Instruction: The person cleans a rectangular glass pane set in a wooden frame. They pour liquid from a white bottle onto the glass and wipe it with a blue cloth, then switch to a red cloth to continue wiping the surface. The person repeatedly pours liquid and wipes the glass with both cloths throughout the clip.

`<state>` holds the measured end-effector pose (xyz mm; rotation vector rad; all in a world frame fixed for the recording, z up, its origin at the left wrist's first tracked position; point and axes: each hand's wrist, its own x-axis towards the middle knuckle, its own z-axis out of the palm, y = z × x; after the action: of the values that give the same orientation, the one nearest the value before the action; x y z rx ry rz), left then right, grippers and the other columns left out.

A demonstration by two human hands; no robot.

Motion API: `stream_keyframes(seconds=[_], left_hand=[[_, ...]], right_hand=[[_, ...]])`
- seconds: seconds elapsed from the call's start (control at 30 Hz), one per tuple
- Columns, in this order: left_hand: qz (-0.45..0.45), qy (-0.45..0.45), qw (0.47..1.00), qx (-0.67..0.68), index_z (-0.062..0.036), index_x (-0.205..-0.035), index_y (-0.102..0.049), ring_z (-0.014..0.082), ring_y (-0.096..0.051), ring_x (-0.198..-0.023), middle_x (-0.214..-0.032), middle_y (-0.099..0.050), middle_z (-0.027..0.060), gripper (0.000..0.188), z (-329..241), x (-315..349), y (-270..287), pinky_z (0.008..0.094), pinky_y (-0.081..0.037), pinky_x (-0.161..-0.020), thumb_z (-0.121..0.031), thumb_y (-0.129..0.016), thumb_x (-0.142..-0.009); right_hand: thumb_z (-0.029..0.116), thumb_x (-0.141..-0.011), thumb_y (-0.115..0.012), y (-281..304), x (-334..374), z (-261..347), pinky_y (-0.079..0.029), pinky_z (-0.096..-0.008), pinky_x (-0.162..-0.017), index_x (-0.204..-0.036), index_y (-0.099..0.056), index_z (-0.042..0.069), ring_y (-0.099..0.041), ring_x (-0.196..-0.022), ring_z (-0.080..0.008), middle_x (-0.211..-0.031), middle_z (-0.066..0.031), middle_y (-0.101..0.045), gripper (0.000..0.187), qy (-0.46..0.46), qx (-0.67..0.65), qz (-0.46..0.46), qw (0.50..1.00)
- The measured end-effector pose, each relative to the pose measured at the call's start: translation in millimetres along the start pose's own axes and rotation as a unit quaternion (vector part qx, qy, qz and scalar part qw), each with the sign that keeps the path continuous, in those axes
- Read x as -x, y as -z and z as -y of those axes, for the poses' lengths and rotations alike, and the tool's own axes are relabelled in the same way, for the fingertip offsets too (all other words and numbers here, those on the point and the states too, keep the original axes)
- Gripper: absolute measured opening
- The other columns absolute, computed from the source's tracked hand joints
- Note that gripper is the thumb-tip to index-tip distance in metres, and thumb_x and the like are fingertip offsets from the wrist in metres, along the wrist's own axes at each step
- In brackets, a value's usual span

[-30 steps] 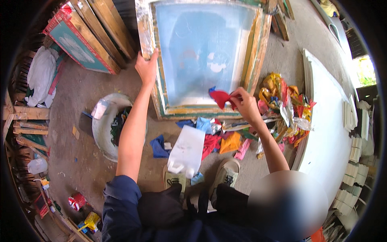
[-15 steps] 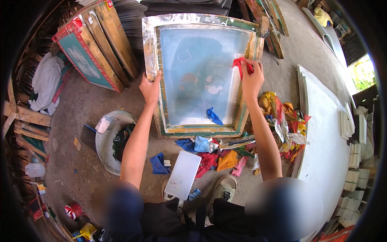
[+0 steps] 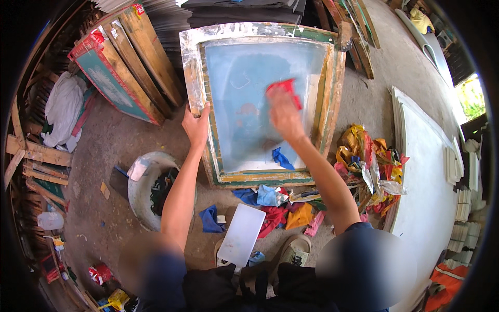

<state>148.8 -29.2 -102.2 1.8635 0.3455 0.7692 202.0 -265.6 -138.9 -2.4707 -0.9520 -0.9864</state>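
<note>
In front of me a wooden-framed printing screen with bluish mesh leans back, its frame smeared with white and green paint. My left hand grips the frame's left side, thumb on the front face. Over the middle of the mesh, my right hand presses a red cloth; motion smears its fingers. Faint drawn shapes show on the mesh. A small blue cloth scrap lies against the mesh's lower part, just below my right hand.
Coloured cloth scraps and a white plastic lid lie near my feet. A white bucket stands at left, a rag pile at right. More framed screens stand far left; white sheets are stacked right.
My right hand has moved with the red cloth from the frame's right edge leftward to the middle of the mesh. The left hand keeps its hold on the frame.
</note>
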Motion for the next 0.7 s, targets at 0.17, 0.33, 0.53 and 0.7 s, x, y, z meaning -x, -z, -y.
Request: stream_keyframes(seconds=[0.17,0.33,0.53,0.7], left_hand=[[0.023,0.032,0.999,-0.006,0.0039,-0.103,-0.057,0.0195,-0.06,-0.083,-0.093,-0.064,0.013,0.034,1.2,-2.2,0.9,0.0321,-0.044,-0.075,-0.02,-0.065,-0.079],[0.009,-0.003,1.0,-0.016,0.0033,-0.095,-0.057,0.0198,-0.063,-0.077,-0.085,-0.065,0.0135,0.029,0.1,-3.5,1.6,0.0318,-0.046,-0.069,-0.017,-0.067,-0.077],[0.011,-0.002,1.0,-0.006,0.0038,-0.096,-0.057,0.0192,-0.063,-0.075,-0.084,-0.065,0.0137,0.031,1.1,-4.9,-3.7,0.0315,-0.046,-0.069,-0.018,-0.067,-0.077],[0.007,0.0,1.0,-0.003,0.0038,-0.096,-0.057,0.0185,-0.063,-0.075,-0.084,-0.065,0.0138,0.031,1.3,-6.7,0.5,0.0311,-0.047,-0.069,-0.019,-0.067,-0.077]], right_hand=[[0.01,-0.079,-0.053,13.7,13.1,-4.0,-0.035,-0.0406,-0.1,-0.126,-0.045,0.006,-0.045,-0.117,-0.0244,-0.125,-0.0096,-0.048,0.047,0.206,-0.01,0.116,0.972],[0.012,-0.082,-0.05,22.3,-38.8,-26.0,-0.032,-0.0412,-0.101,-0.125,-0.047,0.007,-0.044,-0.119,-0.0213,-0.127,-0.0073,-0.048,0.044,0.011,0.08,0.009,0.997],[0.014,-0.083,-0.052,36.2,-28.9,-55.9,-0.027,-0.039,-0.106,-0.128,-0.043,0.006,-0.039,-0.124,-0.0216,-0.131,-0.0095,-0.045,0.046,0.084,0.15,0.092,0.981],[0.012,-0.083,-0.052,31.3,-6.3,-27.1,-0.033,-0.0377,-0.102,-0.123,-0.047,0.004,-0.045,-0.118,-0.0214,-0.126,-0.0115,-0.048,0.041,0.17,-0.002,0.103,0.98]])
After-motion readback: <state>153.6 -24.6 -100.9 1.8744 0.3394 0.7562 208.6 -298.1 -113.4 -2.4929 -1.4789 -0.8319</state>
